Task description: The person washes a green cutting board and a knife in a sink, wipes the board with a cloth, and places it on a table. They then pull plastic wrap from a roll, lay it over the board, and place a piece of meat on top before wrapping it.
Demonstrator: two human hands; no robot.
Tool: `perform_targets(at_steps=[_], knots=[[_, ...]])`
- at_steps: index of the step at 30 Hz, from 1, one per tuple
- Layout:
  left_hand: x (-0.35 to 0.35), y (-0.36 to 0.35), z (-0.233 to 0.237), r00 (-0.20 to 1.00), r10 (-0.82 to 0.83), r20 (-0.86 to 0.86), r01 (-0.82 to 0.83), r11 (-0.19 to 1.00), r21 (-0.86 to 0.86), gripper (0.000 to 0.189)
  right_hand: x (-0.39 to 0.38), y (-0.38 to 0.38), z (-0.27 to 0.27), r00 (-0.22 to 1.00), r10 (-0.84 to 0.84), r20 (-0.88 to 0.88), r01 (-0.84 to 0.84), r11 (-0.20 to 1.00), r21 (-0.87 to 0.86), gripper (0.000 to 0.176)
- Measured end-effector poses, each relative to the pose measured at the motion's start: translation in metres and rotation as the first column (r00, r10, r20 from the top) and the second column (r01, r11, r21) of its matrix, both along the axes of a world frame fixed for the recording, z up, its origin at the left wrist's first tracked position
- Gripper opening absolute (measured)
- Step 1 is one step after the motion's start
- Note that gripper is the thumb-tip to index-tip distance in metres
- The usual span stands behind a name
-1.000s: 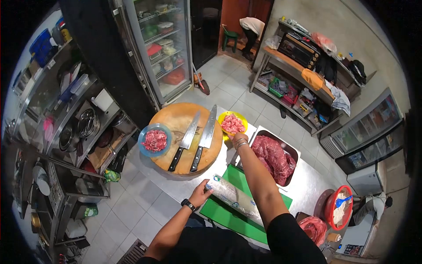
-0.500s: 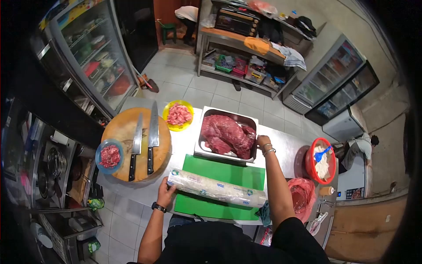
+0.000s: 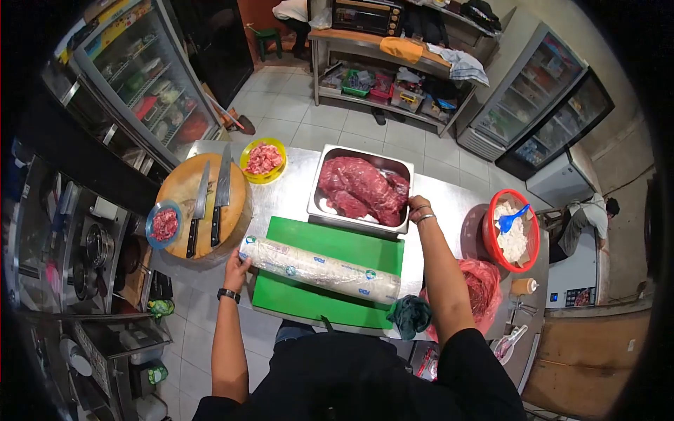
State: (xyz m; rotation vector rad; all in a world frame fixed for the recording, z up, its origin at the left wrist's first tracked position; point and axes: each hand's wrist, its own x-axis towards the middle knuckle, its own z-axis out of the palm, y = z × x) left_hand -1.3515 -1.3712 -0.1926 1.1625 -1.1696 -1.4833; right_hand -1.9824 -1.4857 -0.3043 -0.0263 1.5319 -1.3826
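My left hand (image 3: 236,271) is closed around the left end of a thick roll of printed plastic wrap (image 3: 319,272). The roll lies slantwise across a green cutting board (image 3: 286,230), its left end reaching past the board's edge. My right hand (image 3: 420,208) grips the right rim of a steel tray (image 3: 317,210), fingers curled over the edge. A large piece of raw red meat (image 3: 361,189) fills much of that tray. By the roll's right end sits a dark green cloth (image 3: 409,316).
On the left, a round wooden chopping block (image 3: 184,179) carries two knives and a blue bowl of meat (image 3: 165,224). A yellow plate (image 3: 263,160) holds cut meat. To the right are a red basin (image 3: 531,235) and a pink bag of meat (image 3: 484,295). Another person (image 3: 583,224) bends at the far right.
The steel tray has shifted a little to the right, away from the yellow plate, with my right hand on its rim. My left hand stays on the roll. The camera view has shifted.
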Motion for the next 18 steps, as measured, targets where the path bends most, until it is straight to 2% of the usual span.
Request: perform_targets(at_steps=[1, 3, 4, 6, 8, 9, 10, 12, 13, 14, 16, 17, 18], knots=[[0.000, -0.002, 0.001, 1.000, -0.004, -0.006, 0.004, 1.000, 0.004, 0.045, -0.014, 0.013, 0.007, 1.000, -0.003, 0.001, 0.003, 1.000, -0.002, 0.014], [-0.003, -0.003, 0.002, 1.000, 0.003, -0.022, -0.002, 1.000, 0.028, 0.044, -0.026, 0.058, 0.060, 0.988, 0.134, -0.070, -0.134, 0.991, 0.012, 0.015], [-0.003, -0.003, 0.002, 1.000, -0.007, -0.022, 0.008, 1.000, 0.027, 0.044, -0.043, 0.070, 0.055, 0.995, 0.083, -0.048, -0.084, 0.996, -0.029, 0.008], [-0.002, -0.005, 0.000, 1.000, 0.002, 0.015, -0.002, 1.000, 0.018, 0.044, -0.091, 0.088, 0.014, 0.991, -0.130, 0.023, 0.129, 0.991, 0.034, 0.006], [-0.004, -0.003, 0.006, 0.999, -0.022, 0.027, 0.022, 1.000, 0.019, 0.043, -0.135, 0.114, -0.021, 0.974, -0.217, -0.060, 0.217, 0.976, -0.007, 0.009], [-0.005, -0.003, 0.009, 1.000, -0.019, 0.023, 0.019, 0.999, 0.029, 0.042, -0.110, 0.140, 0.050, 0.951, -0.260, -0.166, 0.281, 0.953, 0.115, 0.008], [-0.004, -0.003, 0.010, 1.000, -0.015, 0.020, 0.014, 0.999, 0.037, 0.042, -0.105, 0.155, 0.070, 0.948, -0.272, -0.166, 0.293, 0.949, 0.114, 0.008], [0.000, -0.005, 0.001, 0.998, -0.050, 0.030, 0.049, 0.998, 0.034, 0.042, -0.098, 0.181, 0.086, 0.925, -0.318, -0.210, 0.356, 0.917, 0.181, 0.028], [-0.001, -0.004, 0.003, 0.999, -0.042, 0.032, 0.040, 0.999, 0.034, 0.042, -0.093, 0.192, 0.093, 0.923, -0.371, -0.100, 0.382, 0.913, 0.144, 0.028], [-0.002, -0.003, 0.007, 0.999, -0.036, 0.035, 0.035, 0.999, 0.034, 0.042, -0.086, 0.200, 0.095, 0.917, -0.385, -0.101, 0.396, 0.907, 0.144, 0.028], [-0.004, -0.003, 0.014, 0.998, -0.058, 0.035, 0.058, 0.998, 0.021, 0.042, -0.066, 0.210, 0.098, 0.803, -0.591, -0.080, 0.596, 0.790, 0.146, 0.027], [-0.005, -0.003, 0.015, 0.998, -0.060, 0.036, 0.060, 0.998, 0.009, 0.042, -0.044, 0.208, 0.107, 0.715, -0.697, -0.058, 0.699, 0.711, 0.071, 0.027], [-0.005, -0.004, 0.013, 0.997, -0.075, 0.034, 0.075, 0.997, 0.012, 0.042, -0.050, 0.211, 0.087, 0.725, -0.685, -0.072, 0.689, 0.720, 0.083, 0.023]])
